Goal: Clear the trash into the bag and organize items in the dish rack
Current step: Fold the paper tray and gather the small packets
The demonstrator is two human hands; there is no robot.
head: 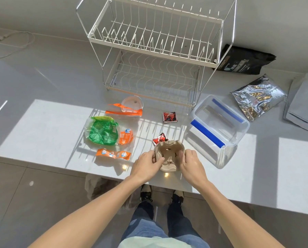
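Paper cup holder (pixel 168 154): crumpled beige pulp, held over the counter's (pixel 42 122) near edge – pinched from both sides.
Left hand (pixel 147 165): clenched on the holder's left rim.
Right hand (pixel 190 162): clenched on its right rim.
Red packets: one (pixel 159 138) just behind the holder, another (pixel 169 117) farther back.
Wrappers: green (pixel 102 131) and orange (pixel 113 154) to the left.
Clear container (pixel 219 126): right, on its side – blue clips.
Dish rack (pixel 155 51): behind, two tiers.

Sunlight falls in bright patches across the white counter (pixel 42 122); below its front edge lies grey tiled floor (pixel 24 194).
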